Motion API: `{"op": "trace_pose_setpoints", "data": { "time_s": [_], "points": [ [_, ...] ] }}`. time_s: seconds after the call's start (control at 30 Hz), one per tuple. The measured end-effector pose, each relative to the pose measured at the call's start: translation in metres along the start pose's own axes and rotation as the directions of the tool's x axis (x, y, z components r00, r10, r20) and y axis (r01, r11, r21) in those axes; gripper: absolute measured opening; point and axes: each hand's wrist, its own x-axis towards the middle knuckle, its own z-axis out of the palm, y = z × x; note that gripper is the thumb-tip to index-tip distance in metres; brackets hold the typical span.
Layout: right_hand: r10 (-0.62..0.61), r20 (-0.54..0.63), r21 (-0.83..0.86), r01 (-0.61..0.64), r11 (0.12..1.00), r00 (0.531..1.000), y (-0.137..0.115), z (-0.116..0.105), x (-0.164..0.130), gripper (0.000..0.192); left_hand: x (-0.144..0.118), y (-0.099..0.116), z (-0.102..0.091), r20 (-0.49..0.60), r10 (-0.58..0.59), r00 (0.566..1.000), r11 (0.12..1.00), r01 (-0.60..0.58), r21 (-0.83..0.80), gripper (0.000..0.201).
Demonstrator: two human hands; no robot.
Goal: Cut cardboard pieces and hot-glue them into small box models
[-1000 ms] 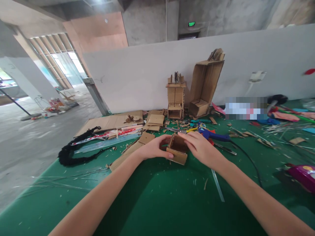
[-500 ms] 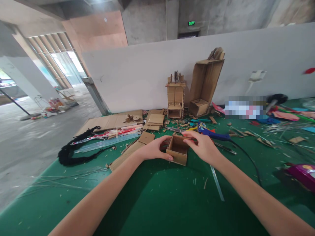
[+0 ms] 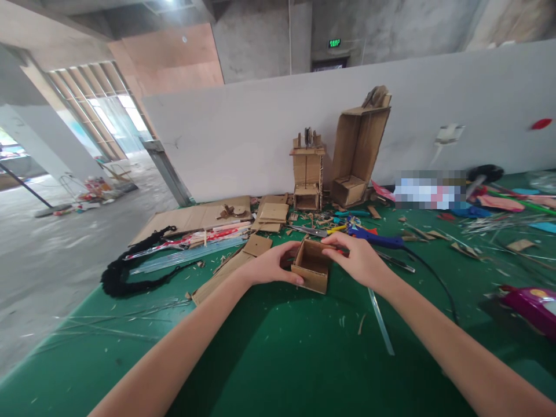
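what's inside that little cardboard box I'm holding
The box looks empty: only its bare cardboard walls and floor show. The near wall hides the front part of the floor, and the left hand covers its left side.

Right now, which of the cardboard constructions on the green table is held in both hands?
The small open-topped brown cardboard box, gripped between left hand and right hand; the tall cardboard tower and leaning carton stand untouched by the wall.
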Motion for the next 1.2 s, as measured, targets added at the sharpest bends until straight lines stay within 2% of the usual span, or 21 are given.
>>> {"op": "trace_pose_setpoints", "data": {
  "time_s": [0.27,0.4,0.43,0.57,0.63,0.77,0.83,0.97,1.2],
  "points": [
    [-0.033,0.044,0.007,0.033,0.999,0.998,0.001,0.001,-0.001,0.017,0.0,0.001,0.0,0.002,-0.006,1.0,1.0,0.006,0.012,0.072],
    [-0.086,0.191,-0.073,0.101,0.992,0.978,-0.001,0.005,-0.003,0.019,0.0,-0.002,-0.001,-0.021,-0.01,1.0,1.0,0.011,0.025,0.073],
    [-0.084,0.193,-0.08,0.101,0.992,0.978,-0.002,0.006,-0.004,0.022,0.001,-0.003,-0.001,-0.022,-0.008,1.0,1.0,0.009,0.022,0.073],
    [0.006,0.019,-0.12,-0.004,0.993,1.0,-0.004,0.005,-0.005,0.04,0.001,-0.005,-0.002,-0.003,0.006,1.0,1.0,-0.006,-0.005,0.073],
    [0.005,-0.013,-0.161,-0.007,0.987,1.0,-0.004,0.002,-0.005,0.043,0.0,-0.005,-0.003,-0.01,-0.002,1.0,1.0,0.002,-0.003,0.073],
    [-0.079,0.051,-0.218,0.088,0.972,0.996,-0.002,-0.007,-0.005,0.054,0.0,-0.005,-0.003,-0.021,-0.018,1.0,1.0,0.018,0.009,0.073],
    [-0.075,0.098,-0.236,0.096,0.967,0.992,-0.002,-0.011,-0.006,0.059,0.0,-0.006,-0.003,-0.022,-0.005,1.0,1.0,0.005,-0.006,0.074],
    [-0.069,0.157,-0.272,0.11,0.956,0.985,-0.003,-0.014,-0.007,0.051,0.001,-0.008,-0.003,-0.02,0.022,1.0,0.999,-0.023,-0.032,0.081],
    [-0.196,0.158,-0.225,0.228,0.947,0.968,-0.001,-0.003,-0.002,0.047,0.002,-0.004,-0.001,0.018,0.061,0.998,0.998,-0.061,-0.024,0.077]
  ]
}}
